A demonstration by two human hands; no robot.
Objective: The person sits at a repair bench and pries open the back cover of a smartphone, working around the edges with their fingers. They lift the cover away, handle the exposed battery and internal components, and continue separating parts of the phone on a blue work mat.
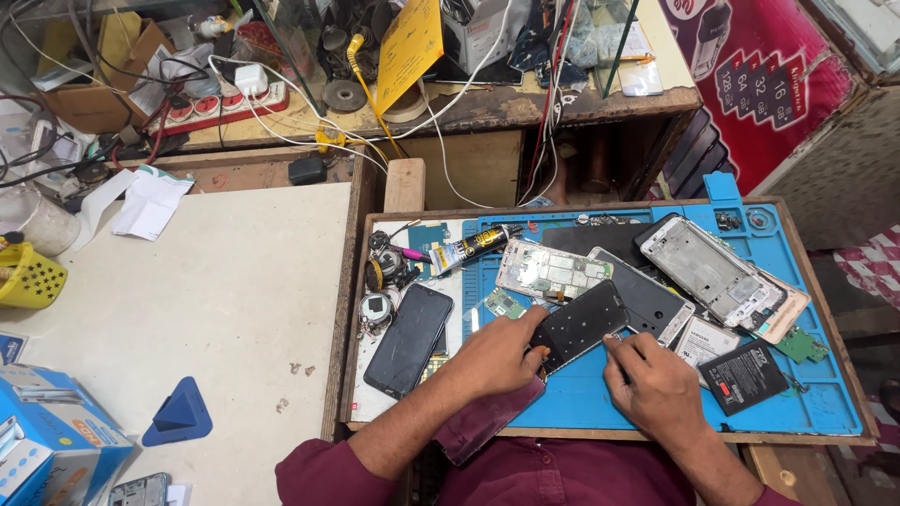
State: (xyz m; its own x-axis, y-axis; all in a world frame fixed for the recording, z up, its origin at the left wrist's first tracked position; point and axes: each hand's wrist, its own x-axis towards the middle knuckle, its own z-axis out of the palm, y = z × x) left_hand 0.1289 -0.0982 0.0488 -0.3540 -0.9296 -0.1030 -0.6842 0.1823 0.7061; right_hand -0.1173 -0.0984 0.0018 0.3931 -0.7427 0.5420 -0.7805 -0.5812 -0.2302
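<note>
My left hand (499,354) grips the near left edge of a dark phone panel (583,321) that lies on the blue work mat (600,398). The fingertips of my right hand (654,384) press at the panel's near right corner; whether they pinch a small tool I cannot tell. Just behind the panel lie a bare silver phone frame (551,270), a grey back cover (647,300) and a small green circuit board (503,302). A black phone (410,338) rests face up to the left of my left hand.
A glue tube (472,248) lies at the mat's far left. A silver phone chassis (712,270), a black battery (743,375) and a green board (800,345) crowd the right side. A blue wedge (178,413), yellow cup (28,276) and blue box (52,450) stand on the white table.
</note>
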